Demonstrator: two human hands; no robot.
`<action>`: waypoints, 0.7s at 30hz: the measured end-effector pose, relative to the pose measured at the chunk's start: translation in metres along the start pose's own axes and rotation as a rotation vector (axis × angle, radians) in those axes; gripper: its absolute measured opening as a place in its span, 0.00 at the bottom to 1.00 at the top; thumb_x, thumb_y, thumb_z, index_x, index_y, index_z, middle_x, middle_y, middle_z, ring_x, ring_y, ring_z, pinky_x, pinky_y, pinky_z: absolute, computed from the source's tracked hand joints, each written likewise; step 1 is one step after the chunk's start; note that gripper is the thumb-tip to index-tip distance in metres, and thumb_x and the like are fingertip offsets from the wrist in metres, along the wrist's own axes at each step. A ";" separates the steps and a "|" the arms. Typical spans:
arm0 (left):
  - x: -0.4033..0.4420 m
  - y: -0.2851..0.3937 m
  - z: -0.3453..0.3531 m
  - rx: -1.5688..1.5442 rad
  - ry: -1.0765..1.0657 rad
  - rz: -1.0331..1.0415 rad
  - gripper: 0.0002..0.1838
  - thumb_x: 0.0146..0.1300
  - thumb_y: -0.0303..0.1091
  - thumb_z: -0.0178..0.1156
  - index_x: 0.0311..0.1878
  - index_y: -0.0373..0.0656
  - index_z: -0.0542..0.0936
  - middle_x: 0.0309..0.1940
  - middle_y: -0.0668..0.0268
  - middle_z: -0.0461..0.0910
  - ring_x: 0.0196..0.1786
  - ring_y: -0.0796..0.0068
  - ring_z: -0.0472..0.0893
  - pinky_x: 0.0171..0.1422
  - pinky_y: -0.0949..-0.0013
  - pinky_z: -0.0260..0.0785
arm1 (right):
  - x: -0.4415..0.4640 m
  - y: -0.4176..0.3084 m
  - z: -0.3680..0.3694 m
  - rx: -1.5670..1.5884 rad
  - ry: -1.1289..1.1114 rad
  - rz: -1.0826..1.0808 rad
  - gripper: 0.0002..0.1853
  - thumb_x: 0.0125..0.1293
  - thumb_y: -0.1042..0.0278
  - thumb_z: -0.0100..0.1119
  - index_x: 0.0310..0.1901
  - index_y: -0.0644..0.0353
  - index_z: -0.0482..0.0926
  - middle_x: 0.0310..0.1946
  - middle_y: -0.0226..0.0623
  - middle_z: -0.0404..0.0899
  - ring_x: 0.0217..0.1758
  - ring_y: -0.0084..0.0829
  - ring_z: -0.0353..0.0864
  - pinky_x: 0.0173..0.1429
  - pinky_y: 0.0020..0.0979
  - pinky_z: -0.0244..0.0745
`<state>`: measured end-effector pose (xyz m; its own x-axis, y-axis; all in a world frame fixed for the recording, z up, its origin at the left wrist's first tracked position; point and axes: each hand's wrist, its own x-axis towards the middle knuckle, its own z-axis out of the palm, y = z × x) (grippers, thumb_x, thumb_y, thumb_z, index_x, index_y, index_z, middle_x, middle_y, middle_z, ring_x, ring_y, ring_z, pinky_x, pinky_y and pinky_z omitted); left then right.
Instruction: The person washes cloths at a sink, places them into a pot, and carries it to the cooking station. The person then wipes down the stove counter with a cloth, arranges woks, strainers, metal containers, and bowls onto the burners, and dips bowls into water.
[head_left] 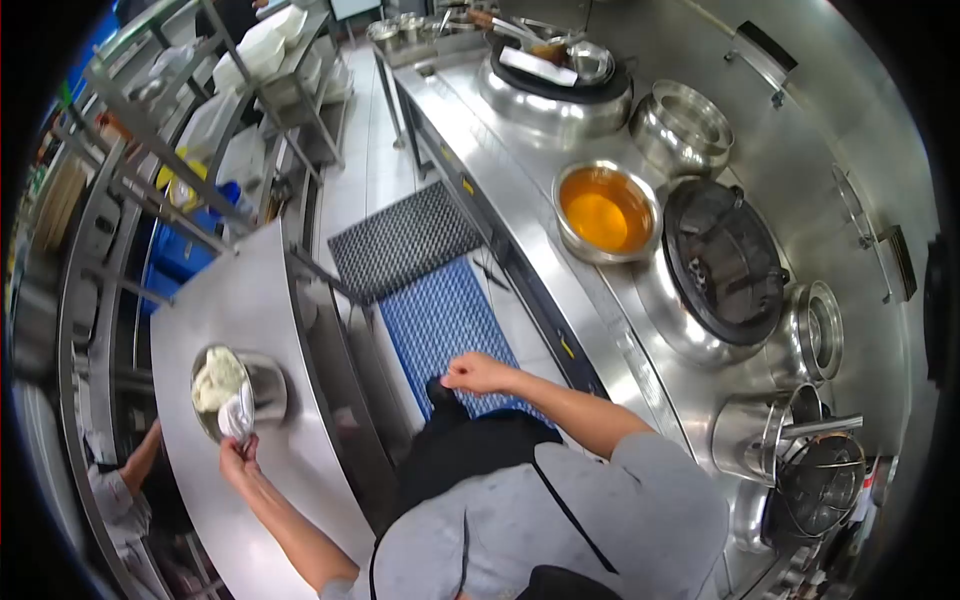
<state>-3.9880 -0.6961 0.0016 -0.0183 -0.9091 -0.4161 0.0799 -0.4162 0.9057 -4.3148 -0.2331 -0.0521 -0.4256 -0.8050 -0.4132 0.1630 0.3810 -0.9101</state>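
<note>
At metal pot (270, 388), left hand (239, 458): grip clamped on utensil (236, 413), handle hidden; right hand (478, 373) curled, cannot tell grip.

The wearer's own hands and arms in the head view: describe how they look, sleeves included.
The left hand and right hand are bare, with no gloves. The right sleeve is short and light grey, and the left sleeve, mostly out of view, looks the same. No watch or band shows at either wrist; rings would be too small to tell.
</note>
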 end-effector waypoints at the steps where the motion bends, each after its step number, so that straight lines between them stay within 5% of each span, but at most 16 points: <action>1: 0.021 0.001 0.024 -0.016 -0.011 0.006 0.10 0.51 0.24 0.56 0.38 0.32 0.77 0.30 0.56 0.81 0.28 0.58 0.83 0.37 0.52 0.86 | 0.010 -0.004 -0.018 -0.037 0.032 0.025 0.19 0.66 0.53 0.63 0.23 0.59 0.76 0.17 0.29 0.75 0.15 0.20 0.70 0.18 0.26 0.66; 7: 0.114 0.024 0.102 -0.048 0.012 -0.027 0.08 0.51 0.23 0.57 0.33 0.28 0.76 0.27 0.56 0.79 0.27 0.58 0.83 0.34 0.54 0.87 | 0.072 -0.038 -0.071 -0.045 0.228 0.327 0.16 0.67 0.54 0.63 0.28 0.56 0.77 0.24 0.26 0.78 0.25 0.16 0.74 0.25 0.23 0.71; 15: 0.152 0.045 0.159 -0.083 0.117 0.047 0.10 0.56 0.25 0.58 0.36 0.26 0.76 0.30 0.53 0.80 0.31 0.57 0.83 0.39 0.55 0.87 | 0.208 -0.080 -0.129 0.012 0.222 0.287 0.14 0.68 0.54 0.61 0.31 0.55 0.79 0.30 0.28 0.82 0.31 0.18 0.78 0.28 0.23 0.73; 19: 0.134 0.039 0.185 -0.193 0.254 0.150 0.16 0.62 0.30 0.57 0.49 0.28 0.75 0.45 0.54 0.78 0.44 0.60 0.80 0.46 0.53 0.82 | 0.299 -0.078 -0.171 0.002 0.127 0.196 0.17 0.67 0.54 0.63 0.29 0.60 0.80 0.27 0.33 0.83 0.27 0.20 0.79 0.27 0.23 0.74; 21: 0.105 0.047 0.223 -0.314 0.560 0.163 0.18 0.63 0.31 0.56 0.54 0.31 0.74 0.52 0.55 0.73 0.47 0.63 0.77 0.49 0.55 0.78 | 0.338 -0.096 -0.195 0.025 0.083 0.142 0.17 0.68 0.55 0.63 0.28 0.59 0.82 0.23 0.33 0.82 0.23 0.21 0.79 0.26 0.22 0.74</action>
<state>-4.2086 -0.8145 0.0187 0.5330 -0.7786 -0.3312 0.3264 -0.1719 0.9295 -4.6475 -0.4534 -0.0980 -0.4685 -0.7034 -0.5345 0.2486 0.4756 -0.8438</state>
